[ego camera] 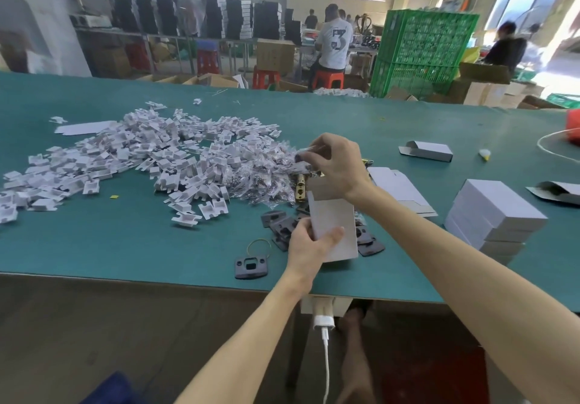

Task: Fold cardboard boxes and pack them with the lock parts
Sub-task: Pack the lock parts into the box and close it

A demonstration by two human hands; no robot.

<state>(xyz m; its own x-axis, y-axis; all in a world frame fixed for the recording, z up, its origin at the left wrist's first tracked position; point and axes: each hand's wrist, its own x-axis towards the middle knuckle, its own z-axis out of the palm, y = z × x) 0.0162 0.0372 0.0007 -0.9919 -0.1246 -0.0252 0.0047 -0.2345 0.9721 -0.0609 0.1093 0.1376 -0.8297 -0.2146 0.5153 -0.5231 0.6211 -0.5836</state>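
- The white box (334, 215) is a small, plain cardboard carton held upright, its top flap open and showing brown inside. It hangs just above the near part of the green counter (125, 246), over a scatter of black plates (277, 218).
- The left hand (309, 243) grips the box low down, thumb across its front face and fingers curled behind.
- The right hand (337, 165) is above the open top, its fingers (317, 144) pinching a small clear bag (302, 155).
- The bag is blurred, so its contents cannot be made out.
- A brass latch (300, 184) lies just behind the box, partly hidden by it and the right hand.
- The box's inside is out of sight.
- A stack of closed boxes (492, 218) stands to the right.
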